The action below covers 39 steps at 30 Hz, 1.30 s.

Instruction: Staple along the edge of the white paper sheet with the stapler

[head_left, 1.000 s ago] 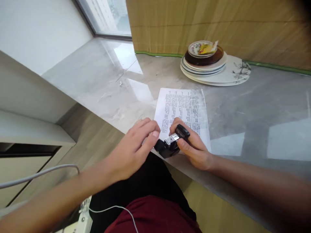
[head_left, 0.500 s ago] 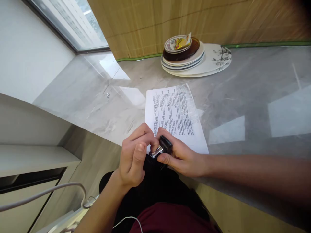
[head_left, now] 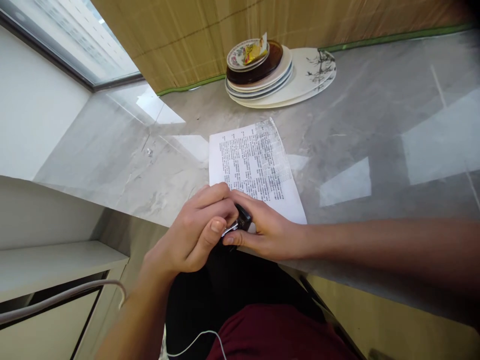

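Observation:
A black stapler [head_left: 243,218] with a bright metal part sits between my two hands at the counter's near edge. My right hand [head_left: 262,225] is wrapped round its body, thumb along the near side. Over the metal end lies my left hand [head_left: 204,225], its fingers curled against the stapler and its thumb bent beside it. The curled fingers hide much of the stapler, so I cannot see whether they hold anything small. Just beyond the hands, printed paper [head_left: 247,160] lies on the counter, its near part covered by them.
The grey marble counter [head_left: 337,145] carries a stack of plates [head_left: 258,75] at the back, with a yellow packet [head_left: 255,51] on top. A bamboo blind [head_left: 187,40] hangs behind. A small scrap [head_left: 149,152] lies to the left. White cable [head_left: 195,337] crosses my lap.
My left fingers have closed further over the stapler, covering more of its metal part. The whole view has shifted, so the paper and plates appear further left and higher.

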Each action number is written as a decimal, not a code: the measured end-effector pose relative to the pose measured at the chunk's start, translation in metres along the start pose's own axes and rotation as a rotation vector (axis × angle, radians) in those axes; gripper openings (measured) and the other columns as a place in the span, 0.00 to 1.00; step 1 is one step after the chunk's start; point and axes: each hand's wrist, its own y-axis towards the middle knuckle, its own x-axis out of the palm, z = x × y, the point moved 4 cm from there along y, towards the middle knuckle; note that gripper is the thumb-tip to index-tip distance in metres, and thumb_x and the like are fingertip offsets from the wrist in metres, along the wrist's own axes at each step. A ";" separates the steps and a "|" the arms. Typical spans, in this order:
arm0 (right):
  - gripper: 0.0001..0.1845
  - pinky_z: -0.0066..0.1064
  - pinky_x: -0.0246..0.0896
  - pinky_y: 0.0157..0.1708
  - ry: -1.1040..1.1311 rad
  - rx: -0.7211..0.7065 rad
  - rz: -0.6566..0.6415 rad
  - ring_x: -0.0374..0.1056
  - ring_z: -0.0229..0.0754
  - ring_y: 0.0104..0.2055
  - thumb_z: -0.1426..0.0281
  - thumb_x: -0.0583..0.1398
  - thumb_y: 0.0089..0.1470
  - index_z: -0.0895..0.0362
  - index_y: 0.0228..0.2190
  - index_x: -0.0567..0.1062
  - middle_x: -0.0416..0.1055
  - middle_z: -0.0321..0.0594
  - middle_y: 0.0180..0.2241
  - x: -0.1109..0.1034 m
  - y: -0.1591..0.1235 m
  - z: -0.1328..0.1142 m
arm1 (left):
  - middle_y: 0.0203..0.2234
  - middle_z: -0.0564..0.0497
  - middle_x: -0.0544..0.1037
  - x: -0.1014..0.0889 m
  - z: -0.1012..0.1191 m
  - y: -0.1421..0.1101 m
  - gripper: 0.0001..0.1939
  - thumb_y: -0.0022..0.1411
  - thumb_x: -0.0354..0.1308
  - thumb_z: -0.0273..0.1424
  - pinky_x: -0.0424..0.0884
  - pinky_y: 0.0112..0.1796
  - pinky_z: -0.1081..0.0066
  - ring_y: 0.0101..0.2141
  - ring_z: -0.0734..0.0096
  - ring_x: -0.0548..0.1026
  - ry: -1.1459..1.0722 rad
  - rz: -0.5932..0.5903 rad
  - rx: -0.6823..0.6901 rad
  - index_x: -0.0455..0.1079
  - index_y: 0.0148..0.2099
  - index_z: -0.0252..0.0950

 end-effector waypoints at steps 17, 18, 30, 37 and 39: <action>0.22 0.42 0.66 0.49 0.025 -0.013 -0.009 0.67 0.46 0.46 0.52 0.69 0.62 0.54 0.40 0.69 0.71 0.41 0.45 0.001 -0.003 0.003 | 0.31 0.48 0.66 0.007 -0.002 0.001 0.25 0.80 0.39 0.42 0.66 0.35 0.61 0.32 0.64 0.65 -0.040 -0.006 0.041 0.67 0.34 0.38; 0.22 0.41 0.66 0.48 0.020 -0.013 -0.007 0.67 0.45 0.45 0.53 0.69 0.62 0.54 0.39 0.69 0.71 0.41 0.45 0.001 -0.004 0.002 | 0.32 0.48 0.66 0.007 -0.002 0.000 0.25 0.81 0.39 0.42 0.66 0.35 0.61 0.32 0.65 0.65 -0.048 -0.004 0.031 0.67 0.35 0.38; 0.22 0.42 0.65 0.48 0.047 -0.027 -0.023 0.67 0.46 0.45 0.52 0.68 0.63 0.56 0.43 0.71 0.71 0.41 0.45 0.002 -0.003 0.002 | 0.31 0.47 0.67 0.009 0.000 0.002 0.24 0.81 0.41 0.39 0.66 0.32 0.63 0.32 0.67 0.66 -0.062 0.012 0.165 0.68 0.35 0.35; 0.21 0.40 0.64 0.47 0.040 -0.042 -0.014 0.66 0.44 0.44 0.52 0.68 0.63 0.55 0.41 0.71 0.70 0.39 0.43 0.002 -0.004 0.001 | 0.32 0.47 0.67 0.009 -0.001 0.001 0.23 0.81 0.41 0.37 0.67 0.32 0.64 0.32 0.67 0.67 -0.073 0.018 0.185 0.68 0.35 0.35; 0.20 0.39 0.64 0.47 0.038 -0.058 -0.006 0.65 0.44 0.44 0.53 0.67 0.64 0.55 0.40 0.71 0.70 0.39 0.43 0.002 -0.005 0.002 | 0.32 0.47 0.67 0.010 -0.002 0.001 0.23 0.81 0.41 0.37 0.67 0.32 0.64 0.31 0.68 0.66 -0.065 0.021 0.184 0.68 0.35 0.35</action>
